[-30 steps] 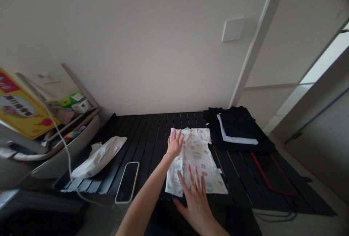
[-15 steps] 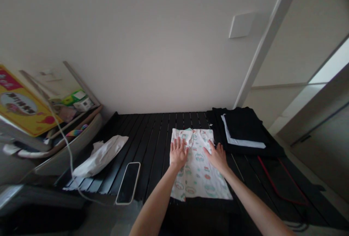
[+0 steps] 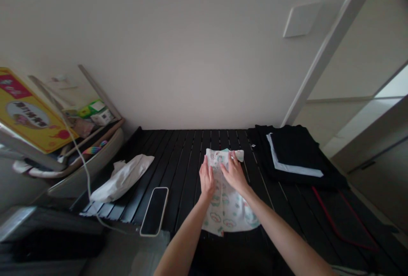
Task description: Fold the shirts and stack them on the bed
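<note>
White printed garment (image 3: pixel 228 214) lies folded at 12 o'clock on black slatted platform (image 3: pixel 181 174); left hand (image 3: pixel 206 178) and right hand (image 3: pixel 234 173) bear on its upper end, apparently securing the fold; grip clenched or released, cannot tell.

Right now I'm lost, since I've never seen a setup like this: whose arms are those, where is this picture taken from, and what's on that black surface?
Those arms belong to a person, not a machine. The camera is worn on their head, looking forward and down, so you see roughly what they see. On the black slatted surface lies a white printed cloth garment. The left hand and right hand are both on it, though it's hard to tell how firmly they hold it. Nearby are a smartphone, a crumpled white cloth and a stack of folded dark clothes.
</note>
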Motion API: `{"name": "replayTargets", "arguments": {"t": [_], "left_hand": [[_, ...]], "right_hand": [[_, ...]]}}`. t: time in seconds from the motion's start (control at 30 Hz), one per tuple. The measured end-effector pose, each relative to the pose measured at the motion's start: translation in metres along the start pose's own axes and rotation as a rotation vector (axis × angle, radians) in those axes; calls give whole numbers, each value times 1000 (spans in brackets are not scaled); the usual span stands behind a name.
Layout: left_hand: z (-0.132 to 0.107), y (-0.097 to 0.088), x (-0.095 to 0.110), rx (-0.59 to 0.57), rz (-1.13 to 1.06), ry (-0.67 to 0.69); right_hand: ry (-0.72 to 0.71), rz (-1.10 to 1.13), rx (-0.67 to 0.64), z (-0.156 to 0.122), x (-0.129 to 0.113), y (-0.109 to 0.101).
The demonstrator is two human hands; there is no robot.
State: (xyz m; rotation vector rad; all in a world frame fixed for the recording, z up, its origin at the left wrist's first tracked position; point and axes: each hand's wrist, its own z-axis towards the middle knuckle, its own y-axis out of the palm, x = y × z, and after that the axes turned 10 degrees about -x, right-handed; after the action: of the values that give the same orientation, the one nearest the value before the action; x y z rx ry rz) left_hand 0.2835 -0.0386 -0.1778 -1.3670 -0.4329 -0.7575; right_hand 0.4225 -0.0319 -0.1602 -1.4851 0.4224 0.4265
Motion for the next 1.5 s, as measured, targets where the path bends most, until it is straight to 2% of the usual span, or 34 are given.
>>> {"name": "replayTargets", "arguments": {"t": [0.13,0.23,0.3,0.5,0.57,0.7,0.93,1.0,1.13,1.27,1.33,1.43,1.5], "left_hand": [[0,-2,-5,73,-115,-66],[2,0,-7,94,-136,-58],[3,1,-7,54,-77,-25],[1,3,5,-201,277,180],[0,4,10,-225,329,180],[0,6,13,-194,337,98],[-2,7,12,-107,352,-9],[-2,8,12,-102,348,-34],[1,8,8,-108,334,-73],[3,5,5,-112,314,-119],[1,2,4,-133,311,-110],[-10,-5,2,-209,321,-17],[-24,-13,0,-285,339,90]], "right_hand": [[-199,67,-161,17,-37,10],[-250,70,-204,17,-40,14],[-223,16,-178,8,-32,13],[-13,-145,-158,-41,5,-2],[32,-184,-178,-56,11,-9],[43,-238,-228,-77,8,-25],[-156,-373,-238,-114,-28,-60],[-227,-360,-276,-129,-37,-58],[-392,-316,-374,-163,-45,-41],[-582,-82,-565,-187,-40,-33],[-534,-2,-528,-186,-31,-37],[-390,-49,-413,-174,-14,-47],[-394,-112,-447,-166,-1,-48]]}}
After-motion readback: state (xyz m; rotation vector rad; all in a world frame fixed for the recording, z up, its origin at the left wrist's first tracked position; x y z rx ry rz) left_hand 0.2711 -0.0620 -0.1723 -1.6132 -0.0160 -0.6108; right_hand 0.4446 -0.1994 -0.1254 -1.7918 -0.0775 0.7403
